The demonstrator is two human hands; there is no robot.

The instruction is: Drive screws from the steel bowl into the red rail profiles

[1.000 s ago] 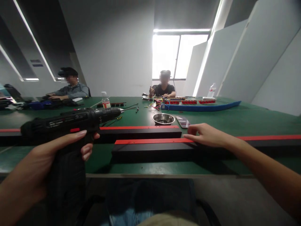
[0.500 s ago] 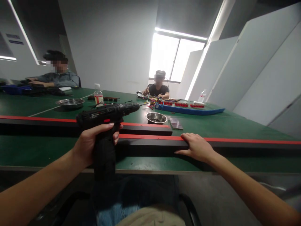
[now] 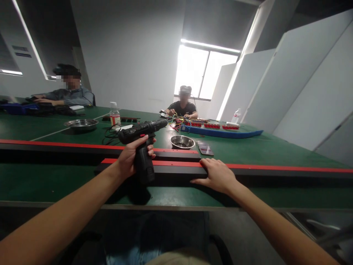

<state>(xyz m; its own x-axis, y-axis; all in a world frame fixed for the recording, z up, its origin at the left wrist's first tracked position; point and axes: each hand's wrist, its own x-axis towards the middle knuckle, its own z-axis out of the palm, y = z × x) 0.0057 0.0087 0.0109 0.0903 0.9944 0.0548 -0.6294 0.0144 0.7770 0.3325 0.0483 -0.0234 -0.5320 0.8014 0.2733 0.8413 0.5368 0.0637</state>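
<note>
My left hand [image 3: 132, 154] is wrapped round the grip of a black power drill [image 3: 143, 130], held above the bars with its bit end pointing away to the right. My right hand [image 3: 216, 175] grips the near black bar with a red top [image 3: 176, 170], thumb on its front side and fingers over the top. Behind it lies a second red-topped black bar [image 3: 68, 148], parallel to the first. A steel bowl [image 3: 182, 142] with small dark pieces stands just beyond the bars, with a phone [image 3: 206, 148] to its right.
A wide steel dish [image 3: 81, 125], a bottle [image 3: 115, 115] and a black cable are at the back left. A blue tray [image 3: 223, 131] with red parts and coloured wires lies at the back right. Two people sit across the green table [image 3: 286, 147].
The drill in my left hand has moved forward and to the right, away from my body. My right hand and the near bar have shifted a little left; that bar's left end now shows.
</note>
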